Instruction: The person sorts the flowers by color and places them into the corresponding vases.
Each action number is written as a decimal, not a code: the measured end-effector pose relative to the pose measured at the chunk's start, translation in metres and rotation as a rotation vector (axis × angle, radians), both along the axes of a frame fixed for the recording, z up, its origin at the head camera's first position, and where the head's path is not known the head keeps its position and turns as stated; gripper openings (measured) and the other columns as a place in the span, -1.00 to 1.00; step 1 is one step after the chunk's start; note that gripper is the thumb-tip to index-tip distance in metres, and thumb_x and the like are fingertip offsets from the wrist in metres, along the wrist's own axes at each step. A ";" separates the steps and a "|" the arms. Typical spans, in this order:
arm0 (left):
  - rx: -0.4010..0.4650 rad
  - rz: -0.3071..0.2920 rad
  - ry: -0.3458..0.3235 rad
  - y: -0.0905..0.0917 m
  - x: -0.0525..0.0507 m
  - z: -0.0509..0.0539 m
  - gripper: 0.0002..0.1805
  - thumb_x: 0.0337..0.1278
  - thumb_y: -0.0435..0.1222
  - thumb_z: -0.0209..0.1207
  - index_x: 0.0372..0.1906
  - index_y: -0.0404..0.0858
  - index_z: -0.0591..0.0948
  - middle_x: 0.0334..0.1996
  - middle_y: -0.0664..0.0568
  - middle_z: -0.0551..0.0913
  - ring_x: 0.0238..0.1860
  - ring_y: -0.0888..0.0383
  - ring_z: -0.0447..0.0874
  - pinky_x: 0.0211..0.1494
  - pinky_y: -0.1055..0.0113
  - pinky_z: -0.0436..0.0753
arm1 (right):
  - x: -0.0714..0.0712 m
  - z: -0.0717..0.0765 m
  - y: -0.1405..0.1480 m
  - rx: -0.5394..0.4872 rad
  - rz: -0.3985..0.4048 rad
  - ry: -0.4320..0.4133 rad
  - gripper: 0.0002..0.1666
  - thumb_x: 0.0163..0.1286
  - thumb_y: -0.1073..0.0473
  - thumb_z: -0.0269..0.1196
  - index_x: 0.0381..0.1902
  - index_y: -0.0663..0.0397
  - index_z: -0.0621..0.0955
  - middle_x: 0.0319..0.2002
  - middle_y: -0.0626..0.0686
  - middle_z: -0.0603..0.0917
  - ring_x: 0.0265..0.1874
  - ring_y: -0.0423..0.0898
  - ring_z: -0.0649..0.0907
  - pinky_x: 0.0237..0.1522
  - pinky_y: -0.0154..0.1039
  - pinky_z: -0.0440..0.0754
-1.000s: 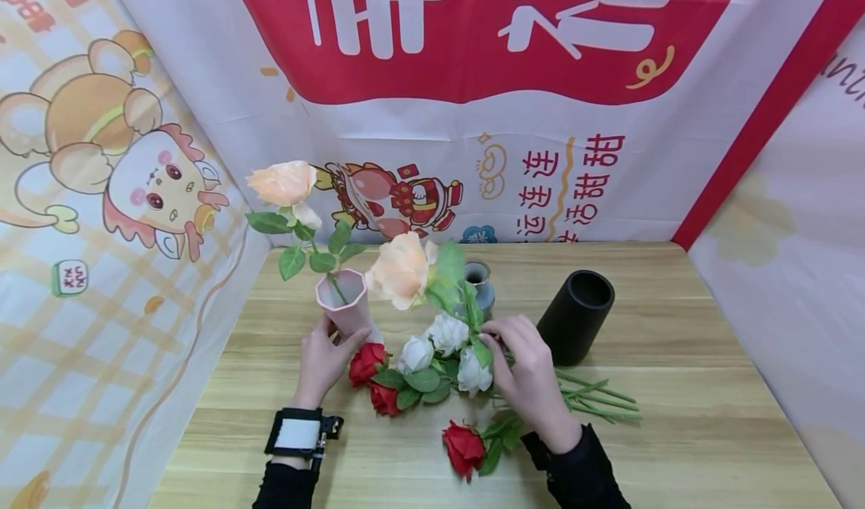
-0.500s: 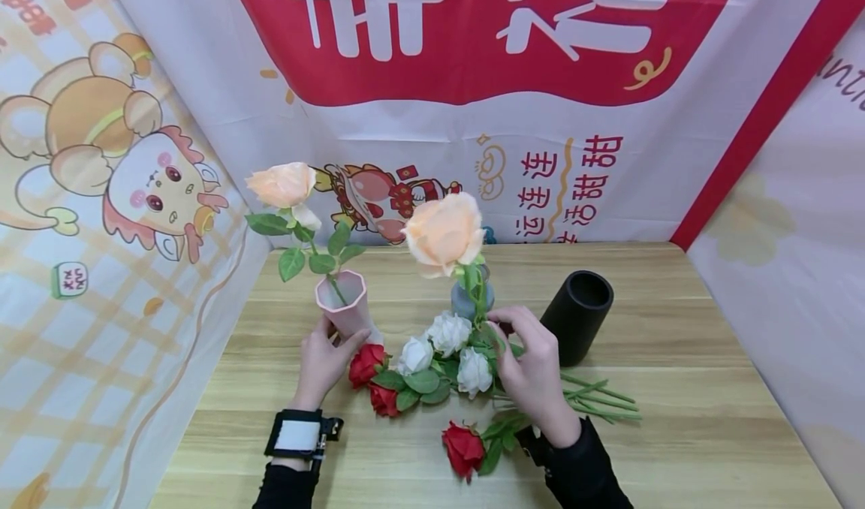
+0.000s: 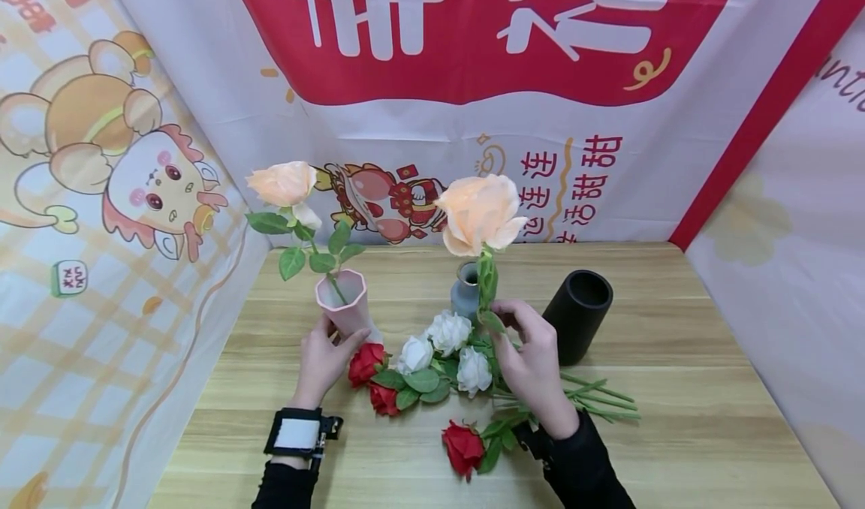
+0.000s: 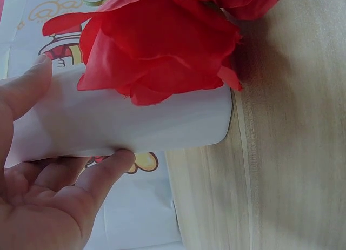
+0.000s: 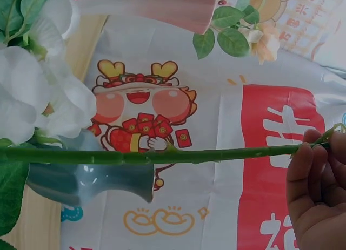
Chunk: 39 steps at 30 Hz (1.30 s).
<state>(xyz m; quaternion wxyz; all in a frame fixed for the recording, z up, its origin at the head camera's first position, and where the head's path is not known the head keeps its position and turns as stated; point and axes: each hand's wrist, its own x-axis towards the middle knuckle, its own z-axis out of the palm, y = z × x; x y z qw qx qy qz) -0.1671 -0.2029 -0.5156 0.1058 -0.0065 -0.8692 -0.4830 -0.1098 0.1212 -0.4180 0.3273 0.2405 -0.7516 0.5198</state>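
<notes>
My left hand (image 3: 327, 359) grips the lower part of a pink, many-sided vase (image 3: 343, 306), thumb on one side and fingers on the other. In that vase leans a peach rose (image 3: 282, 185) with green leaves. With thumb and fingers my right hand (image 3: 530, 359) pinches the green stem (image 5: 216, 154) of a second peach rose (image 3: 481, 215), held upright above the table. The stem's lower end is hidden in the head view. White roses (image 3: 449, 333) and red roses (image 3: 368, 364) lie between the hands; one red bloom almost covers the vase's base in the left wrist view.
Behind the held stem stands a small blue-grey vase (image 3: 465, 291). A tall black vase (image 3: 578, 317) is right of my right hand. Cut stems (image 3: 601, 400) stick out to the right, and a separate red rose (image 3: 463, 450) lies near the front.
The second peach rose has risen and moved right, turning from leaning left to upright in my right hand. My left hand and the pink vase have stayed put.
</notes>
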 end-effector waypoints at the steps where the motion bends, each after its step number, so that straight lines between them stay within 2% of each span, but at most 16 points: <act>1: -0.002 -0.001 -0.001 0.000 0.000 0.000 -0.37 0.04 -0.11 0.45 0.19 -0.25 0.49 0.09 -0.28 0.59 0.11 -0.11 0.58 0.05 0.03 0.60 | 0.000 0.003 -0.001 -0.004 0.002 -0.006 -0.65 0.14 0.65 0.30 -0.15 0.28 0.61 -0.26 0.10 0.63 -0.29 -0.07 0.59 -0.19 -0.36 0.55; 5: -0.002 -0.006 -0.006 -0.001 0.000 0.001 -0.37 0.06 -0.11 0.45 0.19 -0.25 0.49 0.10 -0.28 0.58 0.12 -0.11 0.57 0.06 0.03 0.60 | 0.005 0.021 -0.008 -0.037 0.030 -0.016 -0.68 0.11 0.72 0.26 -0.20 0.40 0.57 -0.31 0.19 0.61 -0.33 -0.04 0.58 -0.20 -0.38 0.56; 8: 0.001 -0.001 -0.008 -0.001 0.000 0.000 -0.37 0.05 -0.12 0.45 0.19 -0.27 0.49 0.10 -0.29 0.58 0.12 -0.12 0.57 0.06 0.02 0.59 | 0.008 0.032 -0.012 -0.067 0.061 -0.024 -0.70 0.15 0.73 0.21 -0.17 0.48 0.55 -0.29 0.25 0.61 -0.31 -0.01 0.60 -0.18 -0.36 0.58; 11: -0.006 0.003 -0.014 -0.001 0.001 0.000 -0.36 0.06 -0.10 0.44 0.20 -0.26 0.49 0.11 -0.29 0.58 0.12 -0.12 0.57 0.06 0.01 0.59 | 0.007 0.033 -0.014 -0.106 0.093 -0.038 -0.66 0.20 0.72 0.15 -0.06 0.52 0.51 -0.21 0.29 0.61 -0.27 0.02 0.63 -0.17 -0.33 0.59; 14: -0.016 0.002 -0.019 -0.002 0.000 -0.001 -0.34 0.06 -0.05 0.43 0.21 -0.26 0.48 0.11 -0.30 0.58 0.12 -0.13 0.57 0.06 0.00 0.59 | -0.001 0.026 -0.015 -0.149 0.119 -0.055 -0.62 0.25 0.69 0.15 0.03 0.47 0.51 -0.19 0.27 0.61 -0.34 0.02 0.63 -0.24 -0.33 0.57; 17: -0.020 0.007 -0.023 -0.002 0.000 -0.002 -0.33 0.06 -0.03 0.43 0.20 -0.25 0.48 0.11 -0.29 0.58 0.12 -0.12 0.57 0.06 0.00 0.60 | -0.011 0.019 -0.016 -0.169 0.125 -0.051 -0.66 0.28 0.63 0.19 0.00 0.39 0.55 -0.24 0.20 0.64 -0.44 0.02 0.62 -0.34 -0.34 0.57; 19: -0.019 0.008 -0.027 -0.001 0.000 -0.002 -0.33 0.06 -0.03 0.43 0.20 -0.25 0.48 0.11 -0.29 0.58 0.12 -0.12 0.57 0.06 0.00 0.60 | -0.015 0.019 -0.018 -0.177 0.138 -0.042 -0.69 0.29 0.61 0.20 -0.02 0.37 0.56 -0.24 0.20 0.65 -0.43 0.04 0.63 -0.33 -0.32 0.61; 26: -0.021 0.001 -0.046 -0.001 0.000 -0.002 -0.33 0.07 -0.05 0.42 0.23 -0.24 0.46 0.14 -0.28 0.57 0.14 -0.13 0.56 0.06 -0.02 0.59 | -0.022 0.028 -0.027 -0.222 0.217 -0.025 -0.78 0.34 0.59 0.16 -0.09 0.37 0.55 -0.26 0.20 0.65 -0.41 0.10 0.64 -0.28 -0.19 0.65; 33: -0.014 0.001 -0.053 0.000 0.001 0.002 -0.33 0.09 -0.07 0.42 0.24 -0.23 0.46 0.15 -0.27 0.55 0.15 -0.13 0.54 0.08 -0.02 0.58 | -0.026 0.034 -0.035 -0.251 0.208 -0.023 -0.81 0.34 0.59 0.16 -0.11 0.41 0.53 -0.30 0.23 0.66 -0.42 0.08 0.65 -0.28 -0.17 0.66; 39: -0.027 0.008 -0.025 0.000 0.001 0.001 -0.36 0.06 -0.04 0.43 0.18 -0.22 0.49 0.08 -0.24 0.60 0.09 -0.10 0.59 0.04 -0.01 0.61 | -0.026 0.044 -0.040 -0.303 0.234 -0.061 -0.82 0.40 0.52 0.14 -0.05 0.38 0.49 -0.26 0.25 0.65 -0.35 0.08 0.65 -0.21 -0.14 0.64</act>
